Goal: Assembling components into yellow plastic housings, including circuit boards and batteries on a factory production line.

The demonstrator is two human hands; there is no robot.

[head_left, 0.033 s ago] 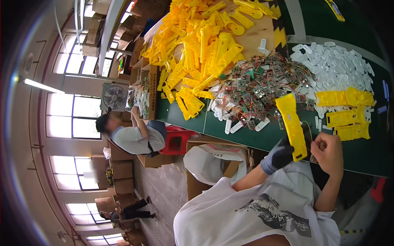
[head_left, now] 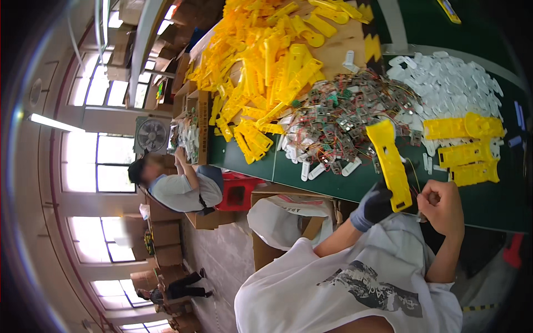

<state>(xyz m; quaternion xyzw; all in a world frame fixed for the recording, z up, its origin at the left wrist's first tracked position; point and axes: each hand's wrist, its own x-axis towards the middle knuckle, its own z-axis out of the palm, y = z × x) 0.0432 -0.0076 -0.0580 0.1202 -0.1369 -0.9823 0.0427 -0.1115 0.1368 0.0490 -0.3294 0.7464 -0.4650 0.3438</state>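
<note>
My left hand [head_left: 375, 206], in a dark grey and blue glove, grips the lower end of a long yellow plastic shell [head_left: 391, 166]. The shell is tilted, its wide end pointing away from me over the table edge. Just right of it my right hand [head_left: 442, 206] is bare and closed in a pinch. Thin red and yellow wires [head_left: 415, 176] run from beside the shell to those fingers. A small piece below the fingertips is too small to name. Beyond the shell lies a heap of small circuit boards with wires [head_left: 352, 119].
A large pile of yellow shells [head_left: 266, 61] covers the far left. White plastic pieces [head_left: 449, 83] are heaped at the far right, with several yellow shells [head_left: 467, 154] before them. A carton with a white sack [head_left: 286, 219] stands left of me. A co-worker [head_left: 180, 183] sits further left.
The whole view has shifted slightly. The yellow shell has turned a little in my left hand, and the wires near my right fingers show more clearly.
</note>
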